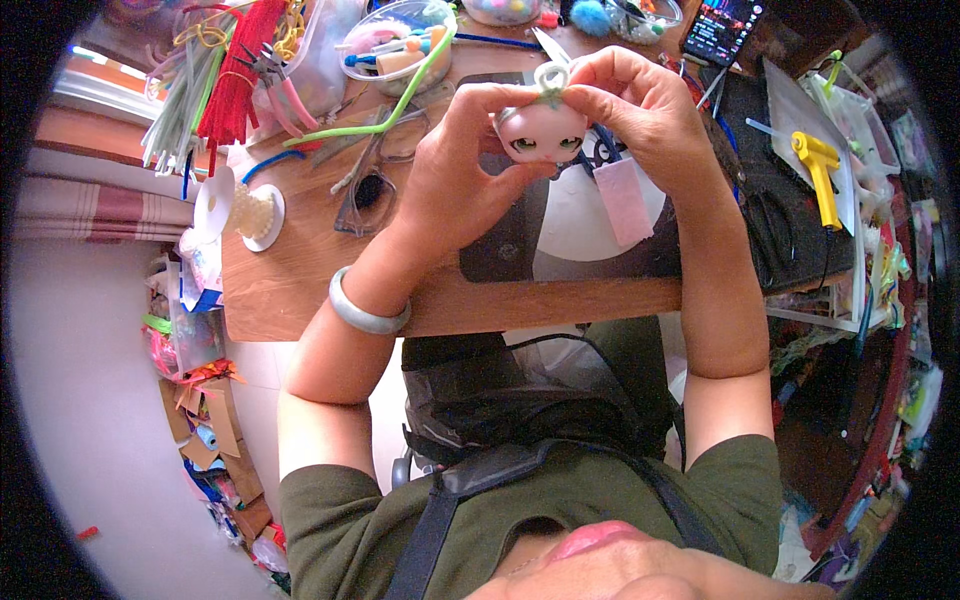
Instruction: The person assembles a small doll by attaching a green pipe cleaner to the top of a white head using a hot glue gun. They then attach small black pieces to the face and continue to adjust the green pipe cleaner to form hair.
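Note:
A small pale doll head (546, 131) with painted green eyes is held upright in my left hand (469, 154), thumb under its chin and fingers around its side and top. On the crown stands a loop of white fuzzy pipe cleaner (552, 76). My right hand (637, 101) pinches the base of this loop between thumb and fingers, close to my left fingertips. Scissor blades (551, 46) show just behind the hands. Below my right hand a pink felt piece (624, 201) lies over a round white shape (581, 232) on the dark mat (499, 247).
At the left are bundled pipe cleaners (236, 82), pink-handled pliers (281, 94), a spool of beads (251, 211) and clear glasses (367, 199). A tub of craft pieces (397, 49) stands behind. A yellow glue gun (819, 176) and a phone (724, 30) are at the right.

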Motion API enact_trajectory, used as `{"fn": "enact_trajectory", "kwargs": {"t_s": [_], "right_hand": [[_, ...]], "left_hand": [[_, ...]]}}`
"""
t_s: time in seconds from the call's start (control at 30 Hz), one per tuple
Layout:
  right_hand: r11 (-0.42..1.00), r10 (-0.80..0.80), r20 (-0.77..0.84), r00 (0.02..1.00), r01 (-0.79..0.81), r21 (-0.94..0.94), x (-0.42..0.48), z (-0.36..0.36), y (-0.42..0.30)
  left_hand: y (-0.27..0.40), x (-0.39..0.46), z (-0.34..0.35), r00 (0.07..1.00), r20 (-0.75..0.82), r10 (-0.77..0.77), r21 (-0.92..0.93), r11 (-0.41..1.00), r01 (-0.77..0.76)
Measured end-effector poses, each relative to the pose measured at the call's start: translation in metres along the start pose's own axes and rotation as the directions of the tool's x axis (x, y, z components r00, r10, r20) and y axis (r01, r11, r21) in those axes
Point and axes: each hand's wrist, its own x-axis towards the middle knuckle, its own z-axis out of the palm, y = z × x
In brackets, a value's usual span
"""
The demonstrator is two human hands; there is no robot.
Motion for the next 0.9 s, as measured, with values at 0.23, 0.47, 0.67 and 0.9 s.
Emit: {"fn": "enact_trajectory", "kwargs": {"t_s": [0.23, 0.47, 0.67, 0.9], "right_hand": [[0.998, -0.061, -0.024, 0.998, 0.062, 0.02, -0.0011, 0.0041, -0.0004], [0.976, -0.014, 0.026, 1.0, 0.008, 0.218, -0.0014, -0.0001, -0.001], [0.961, -0.026, 0.074, 0.997, 0.004, 0.276, -0.0002, -0.003, 0.0005], [0.958, -0.065, 0.11, 0.992, 0.031, 0.286, -0.0002, -0.005, 0.0017]], "left_hand": [[0.0029, -0.0009, 0.0042, 1.0, 0.014, -0.025, -0.255, 0.967, 0.027], [0.0059, -0.0003, 0.0001, 0.998, 0.069, -0.011, -0.372, 0.928, 0.036], [0.0023, -0.0009, -0.0008, 0.996, 0.04, 0.074, -0.353, 0.934, -0.056], [0.0018, -0.0021, -0.0033, 0.993, 0.04, 0.107, -0.334, 0.939, -0.088]]}}
